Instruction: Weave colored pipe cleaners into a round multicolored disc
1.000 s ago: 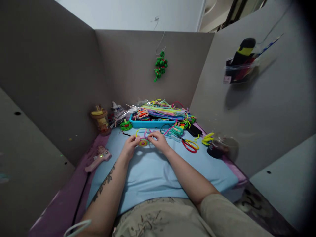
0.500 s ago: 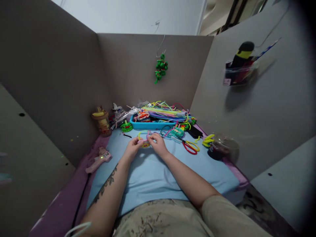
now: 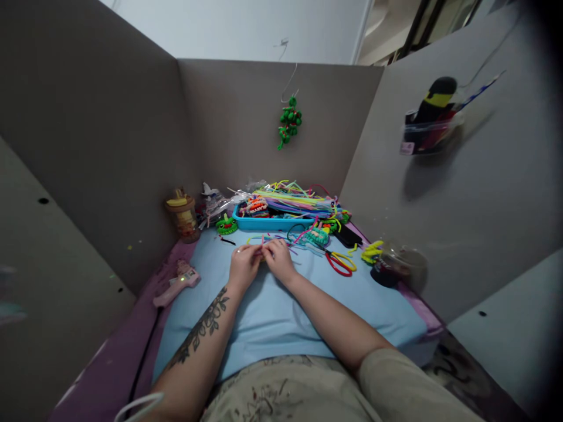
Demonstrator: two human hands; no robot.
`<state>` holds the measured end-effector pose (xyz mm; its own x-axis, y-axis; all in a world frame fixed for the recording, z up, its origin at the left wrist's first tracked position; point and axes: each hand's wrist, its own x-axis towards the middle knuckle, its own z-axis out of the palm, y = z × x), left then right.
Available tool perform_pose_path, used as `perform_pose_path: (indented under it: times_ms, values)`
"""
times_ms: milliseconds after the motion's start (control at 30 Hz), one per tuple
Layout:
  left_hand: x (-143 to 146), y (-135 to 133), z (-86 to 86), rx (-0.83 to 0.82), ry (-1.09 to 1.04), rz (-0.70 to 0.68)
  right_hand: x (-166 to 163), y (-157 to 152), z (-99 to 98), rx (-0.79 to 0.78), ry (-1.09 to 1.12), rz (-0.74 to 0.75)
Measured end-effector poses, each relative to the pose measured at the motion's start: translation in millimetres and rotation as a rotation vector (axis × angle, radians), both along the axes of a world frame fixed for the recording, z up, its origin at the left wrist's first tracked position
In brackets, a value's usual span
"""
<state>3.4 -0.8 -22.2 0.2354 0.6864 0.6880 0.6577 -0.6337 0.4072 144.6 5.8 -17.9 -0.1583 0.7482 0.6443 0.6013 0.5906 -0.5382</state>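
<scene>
Over the middle of the blue cloth (image 3: 281, 316), my left hand (image 3: 245, 266) and my right hand (image 3: 280, 262) meet, fingertips pinched close together. Between them is a small piece made of pipe cleaners, mostly hidden by my fingers. One pink pipe cleaner end (image 3: 263, 239) sticks up from it. Just beyond my hands lie loose pipe cleaners (image 3: 299, 247) in blue and purple. A teal pipe-cleaner figure (image 3: 317, 235) sits past my right hand. Scissors with red and yellow handles (image 3: 338, 271) lie to its right.
At the back stands a blue tray (image 3: 275, 224) heaped with colourful pipe cleaners (image 3: 299, 202). A pink glue gun (image 3: 178, 287) and a lidded cup (image 3: 183, 218) are on the left. On the right are a black phone-like object (image 3: 348, 237) and a dark-based clear container (image 3: 391, 266). Grey panels surround the table.
My left hand has turned inward and moved closer to my right hand, showing more of its back. The round yellow part of the piece, visible before, is now mostly covered.
</scene>
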Motion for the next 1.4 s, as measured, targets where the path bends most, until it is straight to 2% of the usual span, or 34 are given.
perform_pose_path:
  times_ms: [133,233,333,500,733,900,1000,1100,1233,1400]
  values:
    - [-1.0,2.9,-4.5,-0.014,-0.030,0.032,7.8,2.1,4.0,0.018,0.012,0.040]
    - [-3.1,4.5,-6.9,-0.049,-0.076,0.049,20.4,6.7,8.2,0.095,0.050,-0.086]
    - [-3.7,5.0,-6.8,-0.093,-0.123,0.058,32.9,11.5,9.3,0.123,-0.023,-0.167]
    - [-3.0,4.5,-2.8,-0.194,-0.232,0.079,41.7,14.7,7.1,0.073,-0.181,-0.143]
    - [-4.2,4.9,1.0,-0.301,-0.345,0.137,49.2,11.9,12.7,0.132,-0.260,-0.118]
    - [-6.5,7.2,1.7,-0.349,-0.467,0.157,49.9,6.8,17.5,0.222,-0.164,-0.119]
    - [-10.6,12.5,0.5,-0.381,-0.648,0.162,45.6,-0.4,17.4,0.332,-0.037,-0.134]
    - [-13.6,16.8,0.5,-0.414,-0.866,0.102,37.5,-6.2,12.7,0.372,0.004,-0.057]
    - [-12.5,15.9,2.9,-0.415,-0.955,0.026,21.7,-4.2,4.6,0.234,0.028,0.041]
    - [-8.3,13.2,2.4,-0.416,-0.837,-0.018,9.7,2.7,5.4,-0.010,0.282,0.059]
